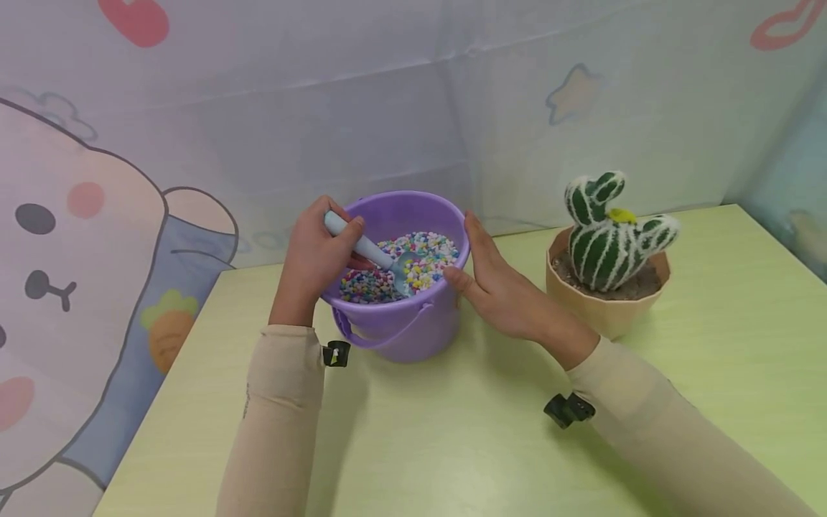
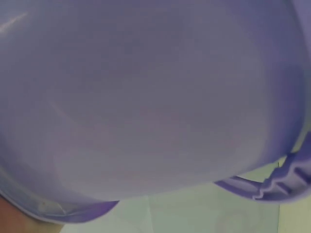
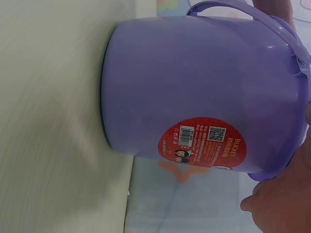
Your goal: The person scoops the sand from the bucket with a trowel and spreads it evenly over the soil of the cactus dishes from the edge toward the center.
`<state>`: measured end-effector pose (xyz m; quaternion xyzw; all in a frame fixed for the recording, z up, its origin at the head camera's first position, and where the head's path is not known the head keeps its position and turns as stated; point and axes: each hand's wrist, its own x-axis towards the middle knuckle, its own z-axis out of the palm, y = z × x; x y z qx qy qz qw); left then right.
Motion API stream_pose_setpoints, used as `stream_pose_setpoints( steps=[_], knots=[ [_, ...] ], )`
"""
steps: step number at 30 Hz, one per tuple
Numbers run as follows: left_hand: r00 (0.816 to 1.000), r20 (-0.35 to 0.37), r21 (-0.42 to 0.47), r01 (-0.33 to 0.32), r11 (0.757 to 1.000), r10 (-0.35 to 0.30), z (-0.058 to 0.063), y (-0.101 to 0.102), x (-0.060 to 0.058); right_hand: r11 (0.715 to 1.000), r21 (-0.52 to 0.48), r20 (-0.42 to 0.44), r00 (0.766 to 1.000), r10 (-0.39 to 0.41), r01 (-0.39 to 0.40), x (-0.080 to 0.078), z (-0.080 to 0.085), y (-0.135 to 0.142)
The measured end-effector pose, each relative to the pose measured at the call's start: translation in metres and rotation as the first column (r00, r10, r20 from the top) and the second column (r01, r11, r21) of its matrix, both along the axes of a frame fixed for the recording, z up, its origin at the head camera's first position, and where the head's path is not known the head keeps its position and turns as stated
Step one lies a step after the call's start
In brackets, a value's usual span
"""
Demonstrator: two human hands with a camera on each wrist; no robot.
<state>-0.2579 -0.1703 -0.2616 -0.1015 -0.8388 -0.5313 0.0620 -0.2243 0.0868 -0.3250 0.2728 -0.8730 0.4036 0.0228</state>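
Note:
A purple bucket (image 1: 413, 330) stands on the table, part filled with small multicoloured pebble-like beads (image 1: 426, 251). My left hand (image 1: 316, 251) is over its left rim, gripping the handle of a light blue toy shovel (image 1: 368, 250). The shovel's blade slants down into the beads. At the bucket's right rim, my right hand (image 1: 500, 291) holds on with its thumb near the front. In the right wrist view, part of that hand (image 3: 284, 199) touches the rim. Only the bucket's wall (image 2: 155, 97) fills most of the left wrist view; the shovel is hidden there.
A toy cactus (image 1: 604, 251) stands in a tan pot (image 1: 597, 309) to the right of my right hand. The bucket's handle (image 1: 388, 337) hangs down in front. Behind the table (image 1: 439, 438) hangs a printed cloth (image 1: 323, 129).

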Motion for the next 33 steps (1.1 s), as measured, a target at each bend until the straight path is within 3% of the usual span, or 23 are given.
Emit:
stream_pose_setpoints(
  steps=[8,12,15,18,24,29,33],
  knots=[
    [0.991,0.103,-0.016,-0.080,0.997,0.081,0.003,0.004,-0.001,1.000,0.006,0.009,1.000,0.000,-0.001,0.001,0.000,0.001],
    [0.988,0.118,-0.037,-0.094,0.995,0.098,0.002,0.004,-0.003,1.000,0.013,0.008,1.000,-0.003,0.003,0.002,0.000,0.001],
    [0.995,0.086,-0.024,-0.057,0.998,0.059,0.001,0.003,-0.003,1.000,0.017,0.007,1.000,-0.004,0.004,0.002,0.000,0.001],
    [0.999,0.040,0.036,0.018,0.999,-0.019,0.000,0.002,-0.002,1.000,0.019,0.011,1.000,-0.007,0.007,0.002,0.001,0.002],
    [0.988,-0.010,0.110,0.151,0.982,-0.151,-0.002,-0.004,-0.004,1.000,0.020,0.009,1.000,-0.012,0.012,0.000,0.000,0.004],
    [0.981,-0.012,0.128,0.196,0.972,-0.196,-0.003,-0.007,-0.001,1.000,0.006,0.015,1.000,-0.002,0.002,0.000,0.000,0.003],
    [0.980,-0.028,0.132,0.198,0.971,-0.196,-0.003,-0.008,0.000,1.000,-0.007,0.013,1.000,0.007,-0.007,0.000,0.000,0.001]
  ],
)
